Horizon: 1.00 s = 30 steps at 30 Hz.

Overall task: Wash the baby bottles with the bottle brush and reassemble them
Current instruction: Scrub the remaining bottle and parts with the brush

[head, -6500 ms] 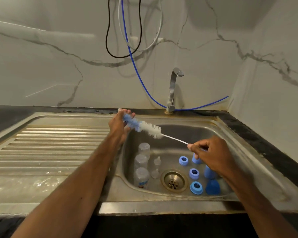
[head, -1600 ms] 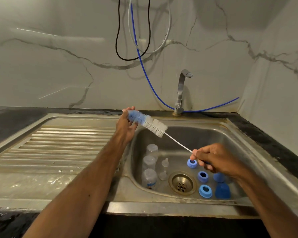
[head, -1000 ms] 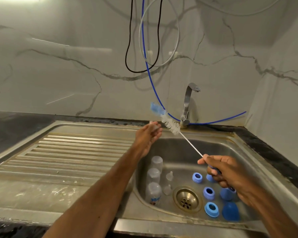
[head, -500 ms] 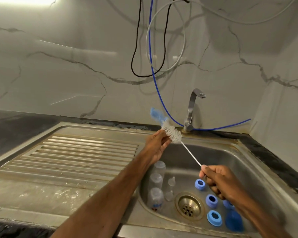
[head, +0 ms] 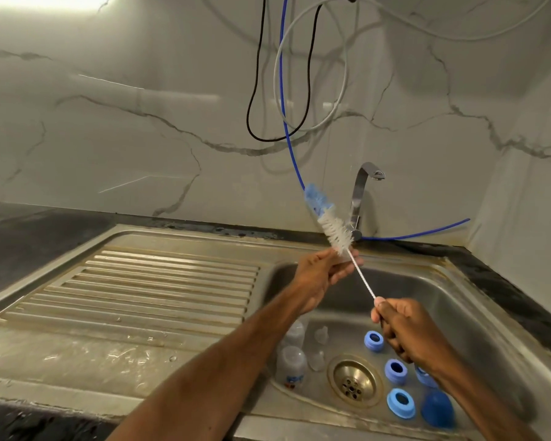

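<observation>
The bottle brush, white bristles with a blue tip, points up and left over the sink. My right hand grips its twisted wire handle. My left hand holds the base of the bristles between fingers and thumb. Down in the basin lie clear baby bottles at the left, partly hidden by my left forearm, with clear teats beside them. Blue screw rings and a blue cap sit at the right.
The drain is in the middle of the basin. A steel tap stands behind the sink, with a blue hose and hanging cables on the marble wall. A ribbed wet draining board lies to the left.
The brush has swung from nearly level to pointing steeply upward. My left hand slid from the blue tip down to the base of the bristles. The camera tilted up.
</observation>
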Tool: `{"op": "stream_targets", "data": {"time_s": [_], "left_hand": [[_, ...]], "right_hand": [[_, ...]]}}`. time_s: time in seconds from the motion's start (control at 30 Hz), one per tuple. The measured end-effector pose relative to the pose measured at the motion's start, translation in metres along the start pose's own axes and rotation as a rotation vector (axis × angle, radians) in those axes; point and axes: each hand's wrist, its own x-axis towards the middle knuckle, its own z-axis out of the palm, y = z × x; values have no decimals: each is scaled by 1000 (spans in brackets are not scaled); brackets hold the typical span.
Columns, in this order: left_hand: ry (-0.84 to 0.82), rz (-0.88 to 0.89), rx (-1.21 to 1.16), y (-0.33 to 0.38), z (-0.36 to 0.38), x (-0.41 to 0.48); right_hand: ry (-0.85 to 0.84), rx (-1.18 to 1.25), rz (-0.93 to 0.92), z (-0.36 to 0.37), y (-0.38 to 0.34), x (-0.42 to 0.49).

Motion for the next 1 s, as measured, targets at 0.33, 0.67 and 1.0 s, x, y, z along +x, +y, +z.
{"op": "stream_targets", "data": {"time_s": [0.33,0.67,1.0], "left_hand": [[-13,-9,-52,3,1,-1],[-46,-91,-55,3,2,0],[79,-55,-224,8,-5,1]], "right_hand": [[42,-116,-12,-3,6,8],[34,-137,-6,-5,11,13],[29,-143,-41,-6,13,13]]}}
